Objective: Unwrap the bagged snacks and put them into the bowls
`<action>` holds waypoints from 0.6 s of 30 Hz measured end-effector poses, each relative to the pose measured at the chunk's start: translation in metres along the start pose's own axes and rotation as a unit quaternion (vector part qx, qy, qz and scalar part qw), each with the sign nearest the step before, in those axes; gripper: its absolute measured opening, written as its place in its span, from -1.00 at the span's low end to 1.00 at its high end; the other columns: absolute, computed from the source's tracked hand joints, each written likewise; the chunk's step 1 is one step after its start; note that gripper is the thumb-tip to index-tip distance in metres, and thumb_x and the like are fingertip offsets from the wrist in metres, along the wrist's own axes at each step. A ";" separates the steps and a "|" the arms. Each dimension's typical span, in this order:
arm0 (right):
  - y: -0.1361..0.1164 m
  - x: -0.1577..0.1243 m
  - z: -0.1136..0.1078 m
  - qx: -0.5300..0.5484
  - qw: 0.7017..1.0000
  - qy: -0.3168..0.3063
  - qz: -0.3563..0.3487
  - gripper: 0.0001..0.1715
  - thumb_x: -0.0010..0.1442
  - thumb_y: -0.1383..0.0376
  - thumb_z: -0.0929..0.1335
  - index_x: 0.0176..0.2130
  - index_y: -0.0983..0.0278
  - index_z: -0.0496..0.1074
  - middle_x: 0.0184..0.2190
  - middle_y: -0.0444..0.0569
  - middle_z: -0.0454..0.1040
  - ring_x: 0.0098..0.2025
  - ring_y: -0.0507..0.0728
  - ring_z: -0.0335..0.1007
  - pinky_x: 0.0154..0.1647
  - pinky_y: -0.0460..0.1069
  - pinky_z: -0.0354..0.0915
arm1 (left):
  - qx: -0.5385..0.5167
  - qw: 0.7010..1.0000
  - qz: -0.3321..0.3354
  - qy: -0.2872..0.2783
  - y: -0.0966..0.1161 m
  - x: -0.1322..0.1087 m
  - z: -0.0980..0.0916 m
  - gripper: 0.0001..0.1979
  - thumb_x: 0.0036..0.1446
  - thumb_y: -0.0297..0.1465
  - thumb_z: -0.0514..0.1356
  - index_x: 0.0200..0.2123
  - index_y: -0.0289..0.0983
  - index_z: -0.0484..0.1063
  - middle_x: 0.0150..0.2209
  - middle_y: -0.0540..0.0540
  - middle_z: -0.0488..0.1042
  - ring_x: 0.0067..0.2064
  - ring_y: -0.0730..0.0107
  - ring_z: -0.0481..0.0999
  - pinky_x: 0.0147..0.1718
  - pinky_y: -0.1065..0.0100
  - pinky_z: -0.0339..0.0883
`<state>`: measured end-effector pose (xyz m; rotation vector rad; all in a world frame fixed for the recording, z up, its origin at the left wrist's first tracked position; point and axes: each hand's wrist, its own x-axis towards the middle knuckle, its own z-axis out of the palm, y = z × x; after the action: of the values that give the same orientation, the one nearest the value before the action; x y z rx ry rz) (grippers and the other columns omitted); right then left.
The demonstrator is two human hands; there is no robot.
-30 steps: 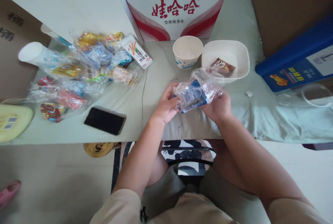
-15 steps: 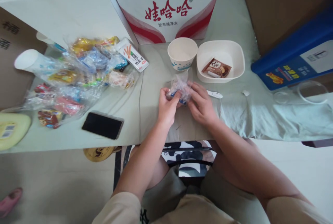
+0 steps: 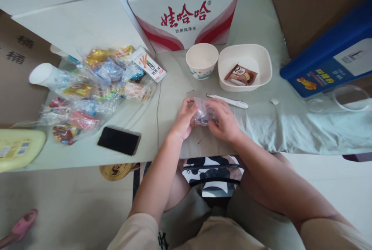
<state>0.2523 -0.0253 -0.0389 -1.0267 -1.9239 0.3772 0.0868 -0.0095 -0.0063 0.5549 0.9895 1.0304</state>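
Between my hands is a crumpled clear plastic bag (image 3: 202,113) with something bluish inside. My left hand (image 3: 185,118) grips its left side, thumb on top. My right hand (image 3: 224,120) holds the right side, fingers curled over it. Just beyond my right hand lies a white utility knife (image 3: 229,101). A paper bowl (image 3: 202,61) stands behind the bag. To its right, a white square bowl (image 3: 266,66) holds a brown snack packet (image 3: 241,75).
At the left lie a heap of wrapped snacks (image 3: 107,72), a paper cup (image 3: 43,75), a white carton (image 3: 149,64), a black phone (image 3: 119,140) and a yellow bottle (image 3: 20,149). A white box (image 3: 186,17) stands behind. A blue box (image 3: 328,56) and clear cup (image 3: 350,99) are right.
The bag is lower and more bunched between my hands, and its top no longer sticks up. My right hand has shifted slightly nearer, showing more of the knife. The view has shifted a little.
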 end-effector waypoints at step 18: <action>0.021 0.004 -0.043 -0.123 0.975 0.029 0.182 -0.57 0.22 0.32 0.28 0.06 0.20 0.50 0.06 0.17 0.51 0.14 0.39 0.36 0.21 0.33 0.26 | -0.022 0.988 0.121 0.095 0.003 0.008 0.000 -0.30 -0.14 -0.35 0.52 0.08 0.08 0.39 -0.19 0.07 0.57 -0.24 0.37 0.59 -0.35 0.40 0.44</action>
<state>0.2975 -0.0155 -0.0258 -1.5463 -1.7580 0.3128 0.0868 -0.0010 -0.0070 0.5573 1.0810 1.3374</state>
